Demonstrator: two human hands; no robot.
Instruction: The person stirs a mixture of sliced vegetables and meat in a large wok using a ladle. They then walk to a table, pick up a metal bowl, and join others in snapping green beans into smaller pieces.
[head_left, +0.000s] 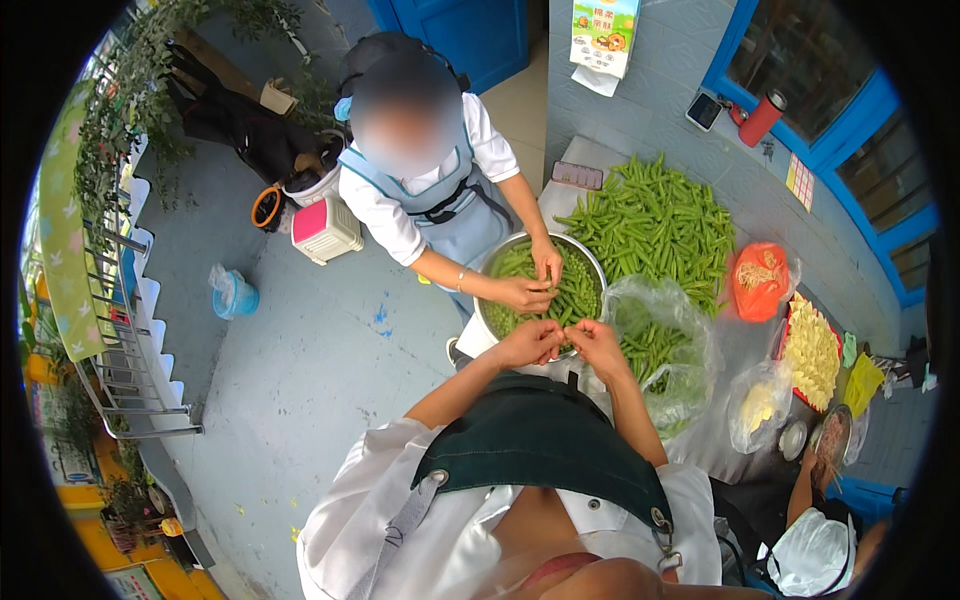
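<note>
My left hand (531, 343) and my right hand (596, 345) meet over the near rim of a metal basin (480, 309). Thumbs and fingers are pinched together at the tips; whatever is between them is too small and hidden to make out. Inside the basin lie green pea pods (568, 298) and shelled peas (587, 271). Across from me, a co-worker's two hands (536, 289) work above the same basin. To its right, a clear plastic bag (694, 315) contains more pods. Behind the bag, a large heap of pea pods (652, 229) covers the table.
A phone (577, 175) lies by the heap. Farther right are a red plastic bag (759, 281), a tray of pale sliced food (810, 352) and another person holding a metal bowl (834, 442). A blue bin (235, 296) and a white-and-pink stool (324, 229) stand on the floor.
</note>
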